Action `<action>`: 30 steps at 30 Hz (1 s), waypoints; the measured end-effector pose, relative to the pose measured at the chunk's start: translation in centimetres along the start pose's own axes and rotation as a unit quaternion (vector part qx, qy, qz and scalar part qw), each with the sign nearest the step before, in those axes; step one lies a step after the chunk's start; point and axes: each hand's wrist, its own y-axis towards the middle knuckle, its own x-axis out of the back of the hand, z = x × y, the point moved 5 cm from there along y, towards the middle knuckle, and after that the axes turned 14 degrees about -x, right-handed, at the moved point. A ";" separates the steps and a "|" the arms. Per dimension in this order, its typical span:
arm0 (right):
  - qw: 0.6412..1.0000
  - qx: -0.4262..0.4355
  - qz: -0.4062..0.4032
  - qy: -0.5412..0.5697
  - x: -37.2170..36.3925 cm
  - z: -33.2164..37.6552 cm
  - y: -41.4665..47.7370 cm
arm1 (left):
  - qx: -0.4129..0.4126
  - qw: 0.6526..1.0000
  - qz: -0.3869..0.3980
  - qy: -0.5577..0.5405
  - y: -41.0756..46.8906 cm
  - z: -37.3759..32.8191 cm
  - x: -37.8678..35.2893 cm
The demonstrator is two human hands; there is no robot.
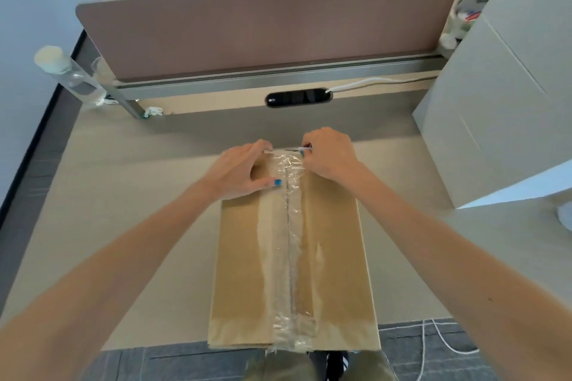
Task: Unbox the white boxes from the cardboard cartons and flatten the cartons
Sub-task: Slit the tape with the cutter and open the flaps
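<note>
well, under both hands spreads the pale desk [123, 195], with a brown divider panel [263, 25] beyond them. a big pale box [495, 102] rises to the right of the right hand [328, 155]. the closed cardboard carton [247, 257] lies beneath the hands. the left hand [238, 170] grips its far edge, fingers curled over and thumb on top. clear tape [292, 257] runs between the hands. the right hand pinches a thin tool [298, 150] at the tape's far end.
</note>
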 end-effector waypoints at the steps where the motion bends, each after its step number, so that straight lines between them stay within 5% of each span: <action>1: 1.000 -0.002 0.012 -0.006 0.0 0.0 0.1 | -0.010 1.000 0.001 0.003 0.1 0.1 0.2; 7: 0.997 0.027 0.065 -0.012 0.3 -0.3 1.3 | -0.037 0.999 -0.039 -0.004 0.1 0.1 0.3; 18: 0.990 0.058 0.125 0.038 0.7 -0.2 2.1 | 0.084 0.966 -0.129 -0.208 1.1 1.2 -0.3; 30: 0.988 0.108 0.108 0.020 0.8 0.9 2.7 | 0.121 0.967 -0.152 -0.162 1.1 1.2 -0.4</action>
